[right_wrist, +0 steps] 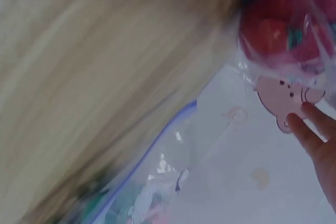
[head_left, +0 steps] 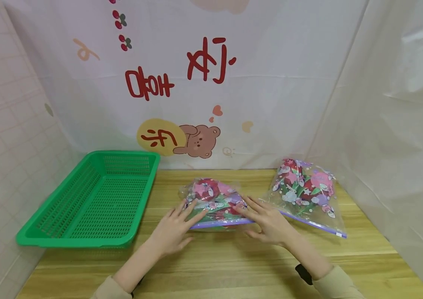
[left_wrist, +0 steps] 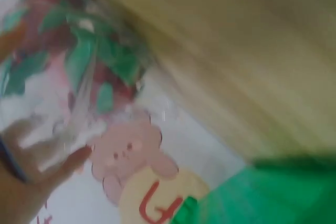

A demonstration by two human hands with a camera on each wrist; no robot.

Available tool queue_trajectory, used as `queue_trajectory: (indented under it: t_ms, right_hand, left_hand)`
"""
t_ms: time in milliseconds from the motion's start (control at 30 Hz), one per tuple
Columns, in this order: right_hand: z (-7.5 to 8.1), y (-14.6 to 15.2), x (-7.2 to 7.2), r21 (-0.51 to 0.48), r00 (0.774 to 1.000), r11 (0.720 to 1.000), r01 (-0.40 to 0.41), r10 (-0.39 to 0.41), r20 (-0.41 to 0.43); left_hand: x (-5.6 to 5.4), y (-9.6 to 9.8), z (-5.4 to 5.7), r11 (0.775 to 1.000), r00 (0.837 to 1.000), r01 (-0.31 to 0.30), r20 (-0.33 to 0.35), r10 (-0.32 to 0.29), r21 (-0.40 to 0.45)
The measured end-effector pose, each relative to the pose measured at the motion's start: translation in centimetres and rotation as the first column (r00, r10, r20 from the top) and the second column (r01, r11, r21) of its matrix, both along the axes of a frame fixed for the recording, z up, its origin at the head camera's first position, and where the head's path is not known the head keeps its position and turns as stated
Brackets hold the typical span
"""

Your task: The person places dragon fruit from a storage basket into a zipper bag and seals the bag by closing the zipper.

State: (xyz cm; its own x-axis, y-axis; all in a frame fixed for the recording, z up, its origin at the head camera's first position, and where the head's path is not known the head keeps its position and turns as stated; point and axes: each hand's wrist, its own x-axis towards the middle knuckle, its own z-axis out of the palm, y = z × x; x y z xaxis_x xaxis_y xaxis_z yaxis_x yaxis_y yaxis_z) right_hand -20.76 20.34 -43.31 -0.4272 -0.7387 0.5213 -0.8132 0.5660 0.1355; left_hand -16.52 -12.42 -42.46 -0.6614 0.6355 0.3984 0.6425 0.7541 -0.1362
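A clear zip bag [head_left: 217, 203] printed with pink and white cartoon figures lies on the table between the two hands. Red and green things show through its plastic, but their kind is unclear. My left hand [head_left: 172, 230] rests at the bag's left side, fingers extended over it. On the right side, my right hand [head_left: 267, 222] touches the bag with spread fingers near the purple zip edge [head_left: 222, 224]. In the left wrist view the bag [left_wrist: 73, 51] is blurred beside the left hand [left_wrist: 26, 182]. The right wrist view shows the right hand [right_wrist: 320, 145] below the bag [right_wrist: 294, 30].
A second filled zip bag [head_left: 305, 187] lies at the right, its purple zip edge toward the front. An empty green plastic basket [head_left: 133, 241] stands at the left. Printed white sheets [head_left: 271, 83] enclose the wooden table [head_left: 219, 265] at the back and sides.
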Motion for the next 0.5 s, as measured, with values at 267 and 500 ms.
queue_trajectory:
  t_ms: [267,500]
  right_hand:
    - [-2.1,-1.1,-0.1,-0.028,0.994,0.998,0.051,-0.053,-0.092]
    - [-1.9,-1.5,-2.3,-0.050,0.987,0.993,0.110,-0.115,-0.116]
  left_hand:
    - [-0.9,1.2,-1.6,0.998,0.995,-0.064,-0.076,0.063,-0.010]
    - [-3.6,1.9,-2.1,0.995,0.992,-0.077,-0.096,0.083,0.067]
